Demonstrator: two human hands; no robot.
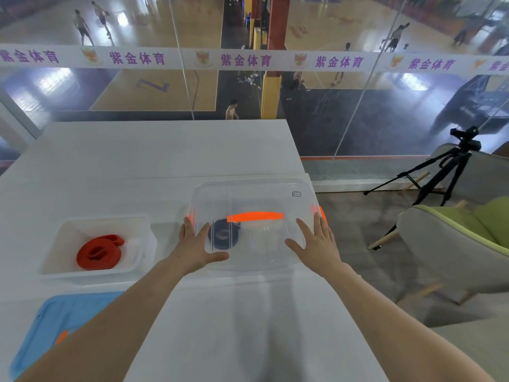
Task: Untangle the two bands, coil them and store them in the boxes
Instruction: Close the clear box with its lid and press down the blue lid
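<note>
A coiled red band [98, 252] lies in an open white box [68, 271] at the left of the table. A coiled dark blue band [224, 236] sits in a second box under a clear lid [256, 194] with an orange handle [254, 216] and orange side clips. My left hand [196, 246] lies flat on the lid's near left part, fingers straight. On the lid's near right part my right hand [316, 241] presses flat in the same way, its fingertips near the right orange clip [322, 215].
A blue lid [49, 323] with an orange clip lies at the table's near left corner. The white table [154, 150] ends just right of the closed box. A tripod [446, 166] and a grey-green armchair [454, 244] stand on the floor at the right.
</note>
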